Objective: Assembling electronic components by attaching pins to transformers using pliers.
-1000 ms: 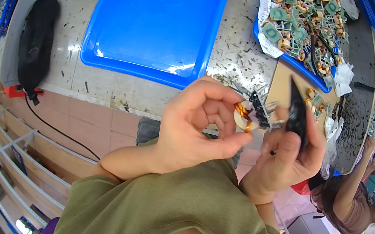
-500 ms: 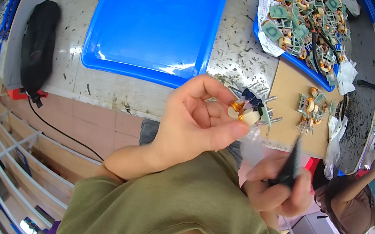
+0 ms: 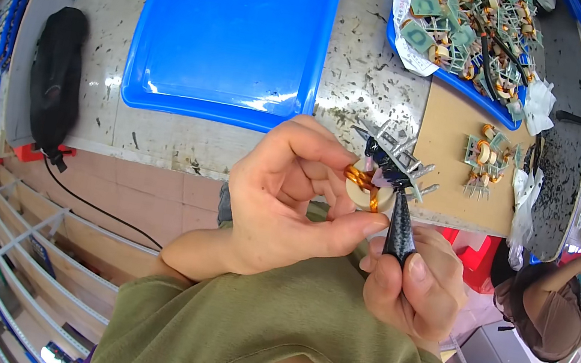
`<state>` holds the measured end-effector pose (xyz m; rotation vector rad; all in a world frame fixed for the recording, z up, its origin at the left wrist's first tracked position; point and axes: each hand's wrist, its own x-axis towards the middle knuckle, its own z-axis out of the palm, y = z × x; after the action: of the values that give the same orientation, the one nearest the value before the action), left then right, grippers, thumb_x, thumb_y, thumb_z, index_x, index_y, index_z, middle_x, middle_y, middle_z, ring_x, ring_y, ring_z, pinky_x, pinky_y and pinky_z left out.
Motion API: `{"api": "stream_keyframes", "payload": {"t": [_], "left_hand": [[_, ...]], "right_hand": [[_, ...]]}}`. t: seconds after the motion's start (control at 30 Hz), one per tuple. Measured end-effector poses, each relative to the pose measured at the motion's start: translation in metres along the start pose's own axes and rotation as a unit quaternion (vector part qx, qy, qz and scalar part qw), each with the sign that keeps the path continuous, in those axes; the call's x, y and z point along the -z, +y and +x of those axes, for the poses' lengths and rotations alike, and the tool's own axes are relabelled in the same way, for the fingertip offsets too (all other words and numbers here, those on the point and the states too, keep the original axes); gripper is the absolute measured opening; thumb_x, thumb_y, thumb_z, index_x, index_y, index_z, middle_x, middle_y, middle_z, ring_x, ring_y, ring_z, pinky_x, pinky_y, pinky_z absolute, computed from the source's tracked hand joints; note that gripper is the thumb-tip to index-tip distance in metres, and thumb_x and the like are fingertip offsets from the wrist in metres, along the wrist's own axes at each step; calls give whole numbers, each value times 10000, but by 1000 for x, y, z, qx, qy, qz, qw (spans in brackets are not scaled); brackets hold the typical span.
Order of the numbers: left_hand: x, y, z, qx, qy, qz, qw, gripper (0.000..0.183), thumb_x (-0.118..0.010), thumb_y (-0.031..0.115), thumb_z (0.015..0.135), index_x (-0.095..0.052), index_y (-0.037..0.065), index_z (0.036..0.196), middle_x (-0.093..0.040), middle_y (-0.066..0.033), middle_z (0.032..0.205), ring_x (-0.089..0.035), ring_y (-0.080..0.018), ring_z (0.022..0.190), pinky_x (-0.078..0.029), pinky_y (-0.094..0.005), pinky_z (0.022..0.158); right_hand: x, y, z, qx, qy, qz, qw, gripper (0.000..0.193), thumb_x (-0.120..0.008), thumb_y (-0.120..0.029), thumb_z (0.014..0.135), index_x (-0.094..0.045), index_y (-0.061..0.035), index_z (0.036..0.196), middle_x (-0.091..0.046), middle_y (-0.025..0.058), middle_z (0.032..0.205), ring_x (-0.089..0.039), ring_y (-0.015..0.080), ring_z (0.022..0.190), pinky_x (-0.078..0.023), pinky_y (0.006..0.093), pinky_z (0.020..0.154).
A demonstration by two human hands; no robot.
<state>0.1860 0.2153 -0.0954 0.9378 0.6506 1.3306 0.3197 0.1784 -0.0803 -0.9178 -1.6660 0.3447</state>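
Observation:
My left hand (image 3: 288, 196) pinches a small coil assembly (image 3: 363, 195) between thumb and fingers, above the table's front edge. It has a cream ring wound with copper wire, a dark part in the middle and a small board with long metal pins, tilted up and to the right. In my right hand (image 3: 418, 285) are black tweezers (image 3: 400, 233), pointing upward. Their tip meets the dark part beside the pins; whether it grips anything there is too small to tell.
A blue tray (image 3: 229, 42) with several coil assemblies along its far edge lies ahead. At the far right, another blue tray (image 3: 481, 105) is heaped with them, black-handled pliers on top. More assemblies (image 3: 488, 159) rest on brown board (image 3: 442, 137). A black pouch (image 3: 56, 76) lies left; a person (image 3: 544, 305) is at right.
My right hand has moved left and up, bringing the tweezers' tip from apart to the coil assembly. My left hand has shifted slightly left and turned the assembly, so its pins now point more upward.

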Motion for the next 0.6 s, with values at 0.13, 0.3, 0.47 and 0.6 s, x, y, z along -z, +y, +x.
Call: {"api": "stream_keyframes", "payload": {"t": [0.13,0.3,0.47,0.6], "left_hand": [[2,-1,1,-2,-7,2,1000,419,-683,-112,567,-448,-28,904,-447,-86,862,-527,-71,602,-436,-170,511],[3,-2,0,-2,-17,15,1000,421,-680,-115,570,-448,-29,910,-450,-89,862,-528,-73,603,-438,-168,516],[2,-1,1,-4,-14,6,1000,424,-679,-117,570,-447,-33,915,-452,-93,865,-532,-78,605,-442,-169,521],[3,-2,1,-11,-8,0,1000,427,-678,-119,570,-447,-38,920,-455,-99,866,-538,-84,611,-446,-171,523]], "right_hand": [[0,-1,1,2,13,-1,1000,436,-735,2,564,-497,-7,929,-542,91,681,-524,176,479,-438,268,398],[0,0,1,0,18,-4,1000,433,-739,-3,560,-500,-8,921,-541,86,658,-523,172,478,-442,267,404],[0,-1,1,-9,-3,12,1000,429,-741,-2,558,-510,-9,920,-541,84,662,-525,175,481,-445,271,415],[-1,1,2,-18,28,12,999,417,-735,8,558,-516,-8,911,-543,87,652,-520,180,463,-441,268,408]]}}
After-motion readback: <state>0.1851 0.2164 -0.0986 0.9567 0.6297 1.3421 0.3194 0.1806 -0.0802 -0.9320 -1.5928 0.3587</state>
